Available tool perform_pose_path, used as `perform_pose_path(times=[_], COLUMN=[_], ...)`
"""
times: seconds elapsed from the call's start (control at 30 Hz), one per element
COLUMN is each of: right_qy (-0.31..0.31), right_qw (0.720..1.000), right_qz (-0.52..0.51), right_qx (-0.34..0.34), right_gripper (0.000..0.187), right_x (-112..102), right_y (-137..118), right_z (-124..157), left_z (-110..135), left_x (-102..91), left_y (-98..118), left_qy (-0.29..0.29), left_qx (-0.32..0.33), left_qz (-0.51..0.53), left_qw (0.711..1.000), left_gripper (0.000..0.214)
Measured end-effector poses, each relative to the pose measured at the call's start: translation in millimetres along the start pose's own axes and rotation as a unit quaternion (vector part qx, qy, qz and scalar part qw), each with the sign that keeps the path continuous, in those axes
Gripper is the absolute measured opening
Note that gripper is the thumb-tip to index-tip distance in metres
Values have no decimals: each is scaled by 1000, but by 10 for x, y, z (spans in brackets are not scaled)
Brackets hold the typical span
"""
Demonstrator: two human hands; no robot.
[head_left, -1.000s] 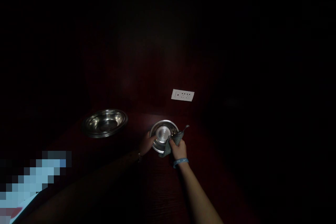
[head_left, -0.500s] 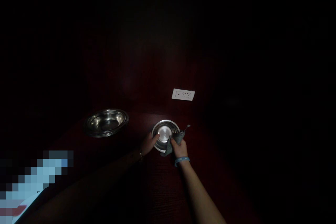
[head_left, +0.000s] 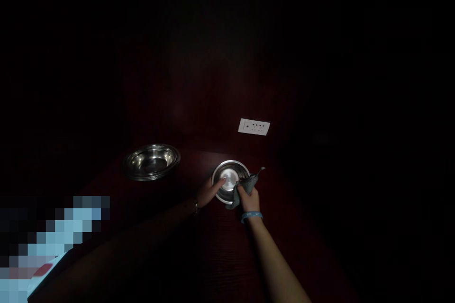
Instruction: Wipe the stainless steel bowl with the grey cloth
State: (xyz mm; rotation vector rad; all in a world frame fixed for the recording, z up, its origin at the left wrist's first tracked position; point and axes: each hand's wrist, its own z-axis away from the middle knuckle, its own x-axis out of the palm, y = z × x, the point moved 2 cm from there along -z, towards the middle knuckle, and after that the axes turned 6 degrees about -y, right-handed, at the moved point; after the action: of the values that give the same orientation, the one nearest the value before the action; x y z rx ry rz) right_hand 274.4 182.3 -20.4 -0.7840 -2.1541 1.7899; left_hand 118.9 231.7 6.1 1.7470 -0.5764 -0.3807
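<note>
A shiny metal bowl [head_left: 229, 179] is tilted toward me just above or on the dark red tabletop; I cannot tell which. My left hand [head_left: 209, 191] grips its left rim, thumb inside the bowl and fingers hidden beneath. At the right rim, my right hand [head_left: 250, 199] is closed on a grey-green cloth [head_left: 234, 196], pressing it against the bowl. A blue band circles the right wrist. Part of the cloth hangs over the bowl's front edge, and a thin loop or corner sticks out at its upper right.
Several nested metal basins [head_left: 152, 162] stand on the dark red table [head_left: 220, 246] to the left. A white socket plate [head_left: 253, 127] is on the wall behind. A bright, pixelated shape [head_left: 57, 232] fills the lower left. Darkness hides the surroundings.
The whole scene has shifted slightly right and up in view. Both hands keep their hold on the bowl and cloth, with little other visible movement.
</note>
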Motion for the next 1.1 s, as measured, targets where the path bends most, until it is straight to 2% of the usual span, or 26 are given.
perform_pose_path(times=[0.13, 0.4, 0.63, 0.87, 1.1], right_qy=[-3, 0, 1, -24, -32], right_qw=[1000, 999, 997, 993, 994], right_qz=[11, 41, 72, 98, 81], right_qx=[1, -12, -30, -61, -67], right_gripper=[22, 24, 26, 26, 26], right_x=[11, -17, -41, -42, -26], right_y=[-66, -166, -276, -270, -277], right_z=[31, 63, 97, 79, 88], left_z=[-23, -48, -59, -71, -63], left_x=[-19, -57, -77, -105, -124], left_y=[3, -136, -195, -172, -94], left_qy=[42, 77, 66, 92, 102], left_qx=[-20, -45, -41, -53, -13], left_qz=[16, -2, 4, 0, 8], left_qw=[999, 996, 997, 994, 995], left_gripper=[46, 38, 29, 27, 34])
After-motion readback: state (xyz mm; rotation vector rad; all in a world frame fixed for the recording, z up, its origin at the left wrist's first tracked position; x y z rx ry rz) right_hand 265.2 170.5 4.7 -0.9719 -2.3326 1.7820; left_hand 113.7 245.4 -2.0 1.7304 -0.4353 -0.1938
